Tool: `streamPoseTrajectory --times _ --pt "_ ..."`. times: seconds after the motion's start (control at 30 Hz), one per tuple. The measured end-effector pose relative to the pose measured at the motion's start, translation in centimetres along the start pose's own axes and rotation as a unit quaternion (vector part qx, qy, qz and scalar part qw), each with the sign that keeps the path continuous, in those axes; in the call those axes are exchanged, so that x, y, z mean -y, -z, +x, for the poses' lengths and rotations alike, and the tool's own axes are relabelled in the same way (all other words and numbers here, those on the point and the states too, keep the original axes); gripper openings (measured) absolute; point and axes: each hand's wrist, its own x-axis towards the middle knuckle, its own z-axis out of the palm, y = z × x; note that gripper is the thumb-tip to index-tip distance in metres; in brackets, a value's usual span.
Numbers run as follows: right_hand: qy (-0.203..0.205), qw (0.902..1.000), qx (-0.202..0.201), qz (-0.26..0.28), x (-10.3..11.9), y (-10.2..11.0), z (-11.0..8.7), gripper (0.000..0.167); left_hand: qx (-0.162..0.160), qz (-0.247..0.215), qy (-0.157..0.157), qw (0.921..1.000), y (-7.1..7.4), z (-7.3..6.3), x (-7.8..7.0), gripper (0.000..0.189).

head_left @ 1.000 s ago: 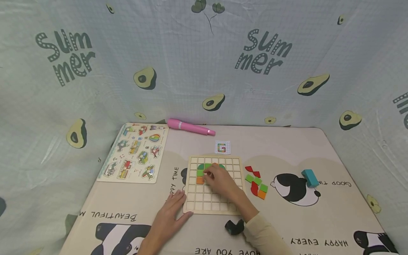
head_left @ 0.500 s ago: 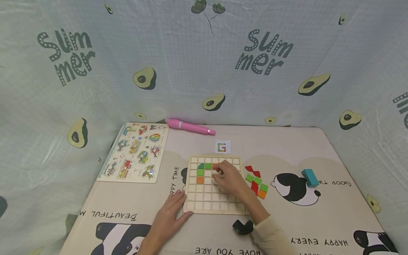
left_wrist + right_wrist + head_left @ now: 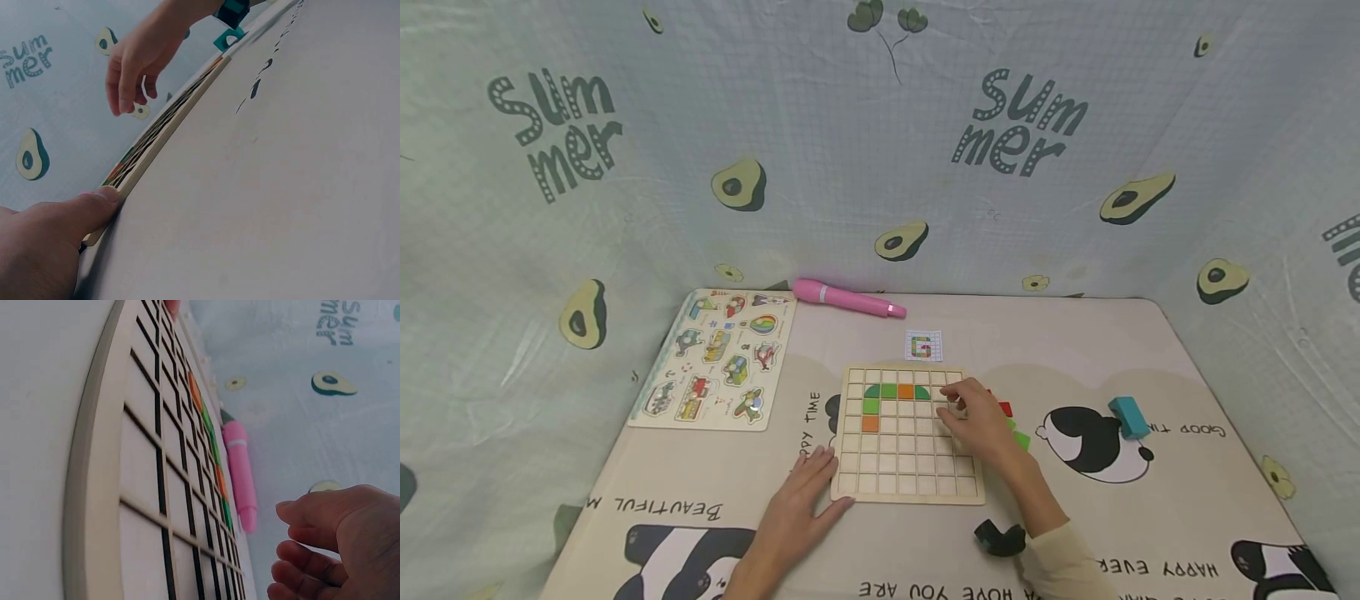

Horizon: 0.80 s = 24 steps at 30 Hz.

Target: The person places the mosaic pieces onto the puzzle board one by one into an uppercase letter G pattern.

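A wooden grid board (image 3: 907, 463) lies at the middle of the table. Green and orange tiles (image 3: 889, 392) fill several of its cells, in a row near the top and down the left side. My left hand (image 3: 796, 507) rests against the board's lower left edge with its fingers extended; its thumb (image 3: 99, 199) lies on the rim in the left wrist view. Over the board's right edge hovers my right hand (image 3: 981, 421), fingers loosely bent and nothing between them. Loose red and green pieces (image 3: 1021, 439) lie just right of the board, partly hidden by that hand.
Behind the board lies a small pattern card (image 3: 923, 346). A pink pen-shaped object (image 3: 850, 298) is at the table's back edge, beside a picture puzzle board (image 3: 715, 360) on the left. A teal block (image 3: 1130, 418) stands at the right.
My right hand has moved right, off the tile row to the board's right edge, uncovering the orange tile and the green rounded tile there. My left hand has stayed in place.
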Motion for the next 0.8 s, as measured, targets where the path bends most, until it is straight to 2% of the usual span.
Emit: streamPoseTrajectory --times 0.5,0.8 --pt "-0.054 0.9978 -0.013 -0.037 -4.2 1.5 -1.4 0.034 -0.012 -0.005 -0.011 0.9999 0.1 0.0 0.0 0.065" --pt "-0.082 0.9953 0.003 -0.053 -5.3 2.0 -1.7 0.038 -0.012 -0.007 -0.011 0.9998 0.0 0.0 0.0 0.064"
